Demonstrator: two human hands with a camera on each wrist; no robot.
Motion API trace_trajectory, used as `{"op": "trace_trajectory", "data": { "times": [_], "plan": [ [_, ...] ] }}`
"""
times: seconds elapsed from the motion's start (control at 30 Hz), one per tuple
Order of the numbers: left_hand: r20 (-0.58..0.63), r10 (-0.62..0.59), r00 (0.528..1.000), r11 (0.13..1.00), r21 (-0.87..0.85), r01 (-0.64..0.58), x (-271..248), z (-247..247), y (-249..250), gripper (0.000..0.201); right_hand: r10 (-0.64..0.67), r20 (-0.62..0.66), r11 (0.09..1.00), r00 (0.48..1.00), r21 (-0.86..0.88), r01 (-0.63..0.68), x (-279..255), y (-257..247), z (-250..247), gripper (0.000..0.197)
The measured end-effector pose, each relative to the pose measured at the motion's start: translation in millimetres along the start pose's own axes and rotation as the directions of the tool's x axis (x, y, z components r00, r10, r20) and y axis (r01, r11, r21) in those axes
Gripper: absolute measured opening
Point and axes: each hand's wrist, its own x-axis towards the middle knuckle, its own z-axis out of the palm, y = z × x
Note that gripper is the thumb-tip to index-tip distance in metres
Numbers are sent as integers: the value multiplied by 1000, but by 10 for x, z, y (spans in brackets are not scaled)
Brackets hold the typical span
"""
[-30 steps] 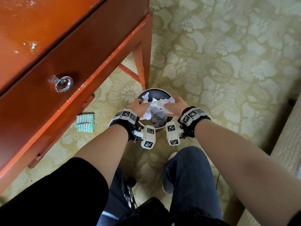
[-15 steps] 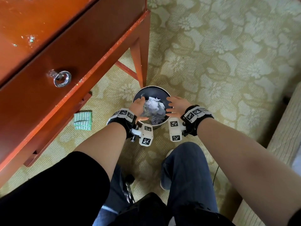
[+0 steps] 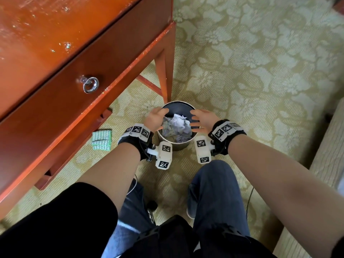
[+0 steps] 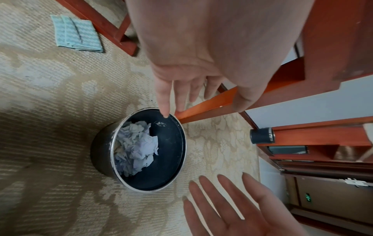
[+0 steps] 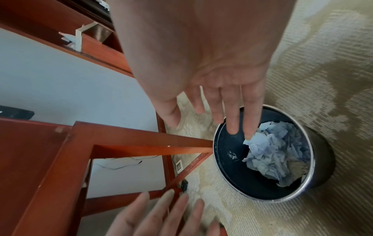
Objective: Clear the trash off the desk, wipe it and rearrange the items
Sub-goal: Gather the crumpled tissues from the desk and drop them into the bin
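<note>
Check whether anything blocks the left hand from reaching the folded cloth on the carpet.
Nothing visible does. The left hand hovers open over the trash bin; the folded cloth lies on bare carpet to its left, beside the desk's lower rail, uncovered.

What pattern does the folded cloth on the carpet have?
The folded cloth has a light green and white zigzag pattern, seen best in the left wrist view.

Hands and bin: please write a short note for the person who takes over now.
Left hand: open, holds nothing, above the bin rim.
Right hand: open, holds nothing, above the opposite rim.
Crumpled paper lies in the bin, beside the desk leg.
Cloth lies folded on the carpet under the desk edge.
Done: trash binned.
Left: pick up cloth, wipe desk, rearrange items.
</note>
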Motion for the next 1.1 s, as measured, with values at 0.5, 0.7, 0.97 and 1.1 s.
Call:
{"op": "trace_trajectory", "data": {
  "times": [0.5, 0.7, 0.97, 1.1],
  "plan": [
    [-14, 296, 955, 733, 645, -218, 32, -112, -110, 36, -185, 211, 447, 960, -852, 273, 24, 34, 121, 56],
    [61, 298, 953, 588, 775, -233, -42, -127, 202, 27, -160, 252, 332, 954, -897, 293, -139, -324, 116, 41],
    [91, 170, 981, 650, 738, -180, -654, -267, 744, 24, -149, 273, 391, 950, -867, 310, -828, -808, -11, 41],
    [77, 142, 987, 677, 719, -154, -962, -348, 973, 27, -114, 298, 371, 948, -872, 319, -1120, -1007, -40, 44]
  ]
}}
